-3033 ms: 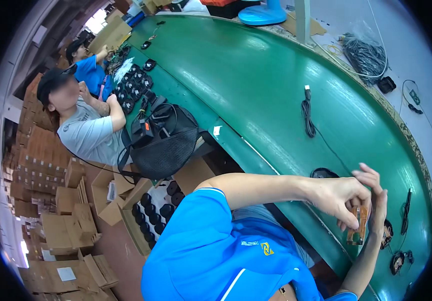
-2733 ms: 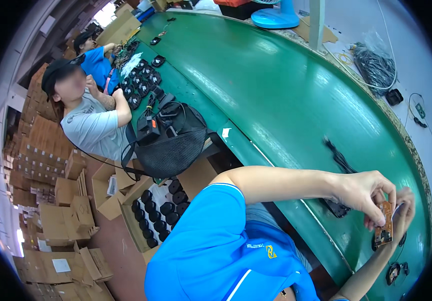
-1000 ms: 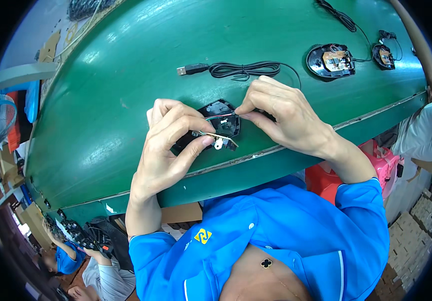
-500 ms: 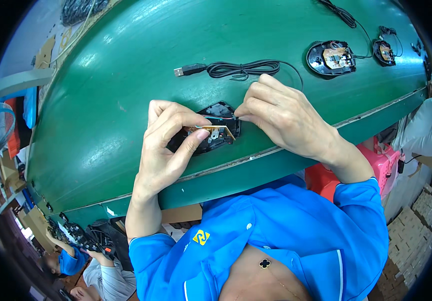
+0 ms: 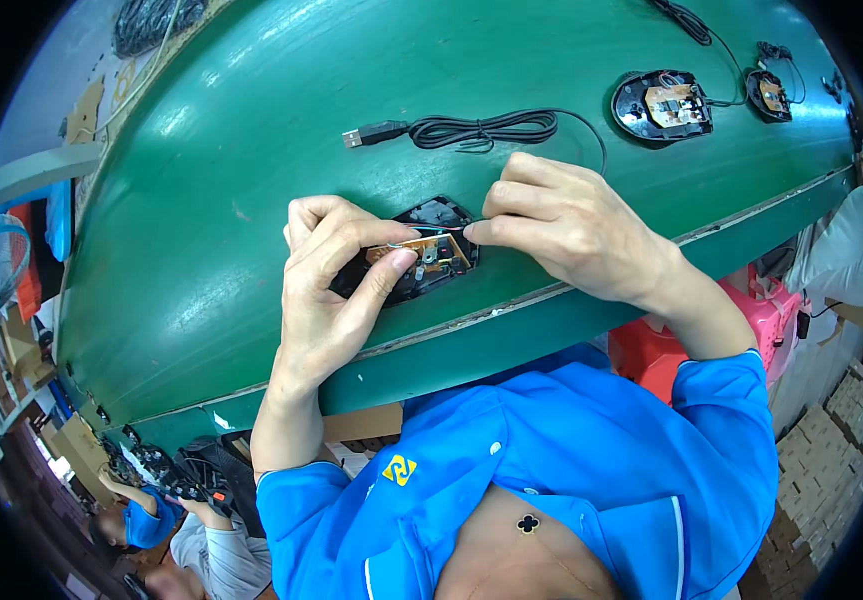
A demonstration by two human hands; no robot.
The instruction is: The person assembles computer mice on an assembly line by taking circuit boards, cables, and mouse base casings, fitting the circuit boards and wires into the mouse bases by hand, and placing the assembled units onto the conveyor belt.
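Note:
A black mouse base [image 5: 441, 211] lies near the front edge of the green table, partly covered by my left hand. My left hand [image 5: 336, 275] pinches a tan circuit board [image 5: 443, 252] by its left end, between thumb and index finger, over the base. Thin coloured wires [image 5: 433, 229] run along the board's far side toward my right hand. At the base's right end, my right hand [image 5: 566, 225] pinches the cable where it meets the base; its fingertips partly hide it. The black USB cable [image 5: 481, 131], bundled in a coil, lies on the table beyond.
Two more open mouse bases with boards, one larger-looking [image 5: 663, 107] and one farther off [image 5: 768, 96], lie at the right with cables. Below the table's edge [image 5: 511, 310], a pink container [image 5: 766, 325] stands at right. Other people [image 5: 213, 550] work at lower left.
The circuit board has tipped down flatter into the mouse base, its components now facing up more. My left hand has shifted slightly left; my right fingers stay at the base's right end.

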